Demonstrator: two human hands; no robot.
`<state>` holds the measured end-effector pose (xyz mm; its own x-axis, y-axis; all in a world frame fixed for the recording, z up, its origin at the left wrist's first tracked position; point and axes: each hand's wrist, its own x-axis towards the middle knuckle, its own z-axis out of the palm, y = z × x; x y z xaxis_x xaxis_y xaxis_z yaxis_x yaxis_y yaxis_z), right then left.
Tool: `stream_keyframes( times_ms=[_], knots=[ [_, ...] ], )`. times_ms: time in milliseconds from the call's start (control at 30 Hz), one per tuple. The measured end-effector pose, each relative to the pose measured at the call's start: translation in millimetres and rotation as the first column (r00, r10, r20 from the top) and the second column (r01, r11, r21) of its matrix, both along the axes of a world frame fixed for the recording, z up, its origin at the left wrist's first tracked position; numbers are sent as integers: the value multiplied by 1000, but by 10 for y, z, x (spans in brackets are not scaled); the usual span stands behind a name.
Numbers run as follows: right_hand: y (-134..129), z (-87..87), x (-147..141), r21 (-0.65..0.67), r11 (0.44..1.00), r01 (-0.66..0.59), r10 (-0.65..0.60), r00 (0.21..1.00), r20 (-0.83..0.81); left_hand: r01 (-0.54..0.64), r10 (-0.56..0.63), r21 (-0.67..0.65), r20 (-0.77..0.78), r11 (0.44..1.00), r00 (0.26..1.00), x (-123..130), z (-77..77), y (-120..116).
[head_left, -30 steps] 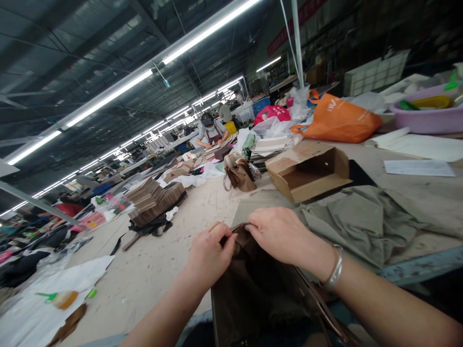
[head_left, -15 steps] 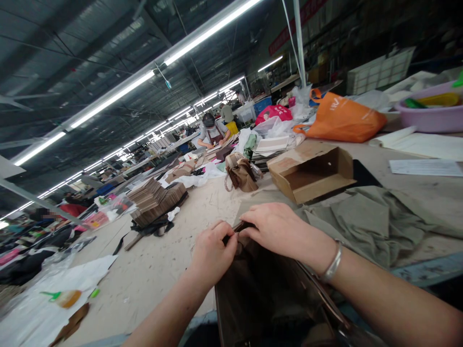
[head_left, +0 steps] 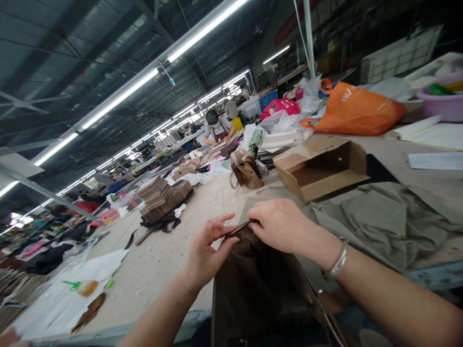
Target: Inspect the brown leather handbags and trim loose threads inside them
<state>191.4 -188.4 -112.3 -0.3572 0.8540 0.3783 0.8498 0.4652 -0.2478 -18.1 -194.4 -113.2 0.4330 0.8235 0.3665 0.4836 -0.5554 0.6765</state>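
A dark brown bag [head_left: 253,289], with a glossy edge and a dull lining, lies at the table's front edge, close to my body. My right hand [head_left: 280,224] pinches the bag's far upper rim, fingers bent over it; a silver bangle circles that wrist. At the left end of the same rim is my left hand [head_left: 210,246], thumb and fingers apart, the thumb tip at or just touching the edge. The lower part of the bag falls in shadow. Beyond my hands stands a small tan-brown handbag [head_left: 248,171].
An open cardboard box [head_left: 321,168] and crumpled olive fabric [head_left: 383,221] lie to the right, an orange bag [head_left: 358,111] behind them. Stacked brown pieces [head_left: 164,197] stand left. A glue bottle [head_left: 85,287] rests on white sheeting. A co-worker [head_left: 219,127] bends over the table farther back.
My left hand has loosened its pinch on the rim, its fingers spreading apart. My right hand still grips the edge. The view has shifted slightly, moving the table things a little.
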Motion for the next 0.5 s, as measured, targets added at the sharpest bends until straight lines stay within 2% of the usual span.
stream_keyframes(
  times_ms=[67,133,200,267,333,500],
  knots=[
    [28,-14,29,-16,1000,3,-3,1000,-1,-10,11,-120,12,993,1000,-7,-7,14],
    [43,-21,45,-18,1000,-5,5,1000,1,-52,26,-213,-123,976,992,5,38,31],
    [32,-25,41,-5,1000,1,-1,1000,2,-88,14,-244,-289,966,957,21,115,45],
    [0,-27,23,5,1000,16,-16,1000,1,-97,4,-218,-394,971,919,24,185,54],
    [-37,-28,3,9,1000,15,-15,1000,-1,-88,-9,-219,-410,972,912,12,216,60],
    [-51,-36,5,34,999,3,-3,1000,-9,-103,-24,-376,-318,921,948,3,170,61]
  ],
)
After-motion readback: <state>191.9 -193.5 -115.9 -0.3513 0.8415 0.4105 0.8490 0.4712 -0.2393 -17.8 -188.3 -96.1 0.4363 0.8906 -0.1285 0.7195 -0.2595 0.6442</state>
